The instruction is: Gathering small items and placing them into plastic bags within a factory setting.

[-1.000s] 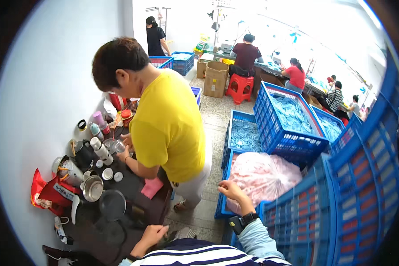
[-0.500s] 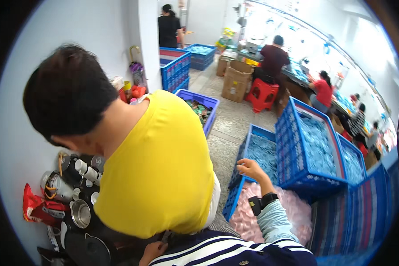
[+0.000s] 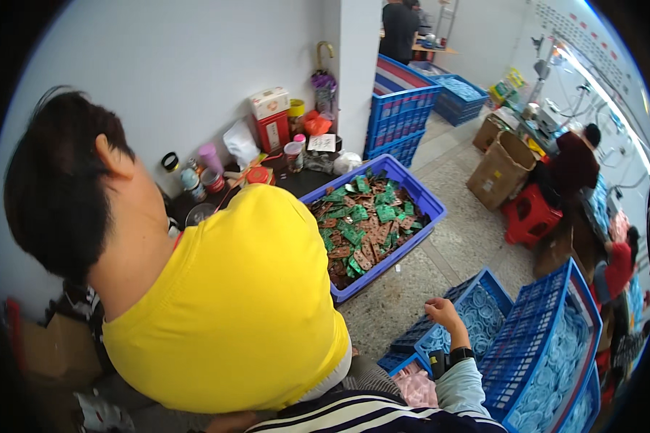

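Loosely bent, the fingers of my right hand (image 3: 446, 317) hang in the air with nothing seen in them. Below and beside it is a blue crate (image 3: 492, 278) of light blue ring-shaped pieces (image 3: 482, 312). Pink pieces (image 3: 416, 386) lie in another crate near my right forearm, which wears a dark wristband (image 3: 461, 354). My left hand (image 3: 230, 421) shows only in part at the lower edge, by the back of a person in a yellow shirt (image 3: 231, 310); its fingers are hidden.
A purple-blue bin (image 3: 433, 226) of green and brown flat pieces stands ahead, beside a dark table with jars and boxes. Tilted blue crates (image 3: 538, 317) stand at right. Farther off are a cardboard box (image 3: 502, 169), a red stool (image 3: 531, 215) and seated people.
My view has swung left, bringing the bin and dark table fully into sight. My right hand stays raised over the crates. The person in yellow appears farther left, head turned more aside.
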### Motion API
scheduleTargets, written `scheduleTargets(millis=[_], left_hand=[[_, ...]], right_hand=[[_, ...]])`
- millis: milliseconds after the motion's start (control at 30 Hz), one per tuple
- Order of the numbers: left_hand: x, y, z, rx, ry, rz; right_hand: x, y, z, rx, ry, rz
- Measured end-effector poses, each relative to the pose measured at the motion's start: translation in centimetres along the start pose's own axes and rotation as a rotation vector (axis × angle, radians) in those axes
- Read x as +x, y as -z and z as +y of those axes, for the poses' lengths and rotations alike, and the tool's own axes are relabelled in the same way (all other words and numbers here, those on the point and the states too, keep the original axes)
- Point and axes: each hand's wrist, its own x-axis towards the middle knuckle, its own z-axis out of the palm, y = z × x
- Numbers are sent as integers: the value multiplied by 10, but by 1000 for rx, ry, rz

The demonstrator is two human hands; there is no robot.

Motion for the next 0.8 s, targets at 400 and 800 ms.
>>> scheduleTargets(millis=[400, 800], left_hand=[[109, -74, 163, -127, 195, -159], [302, -61, 385, 132, -167, -502]], right_hand=[[213, 79, -17, -269, 475, -84], [128, 237, 230, 144, -278, 23]])
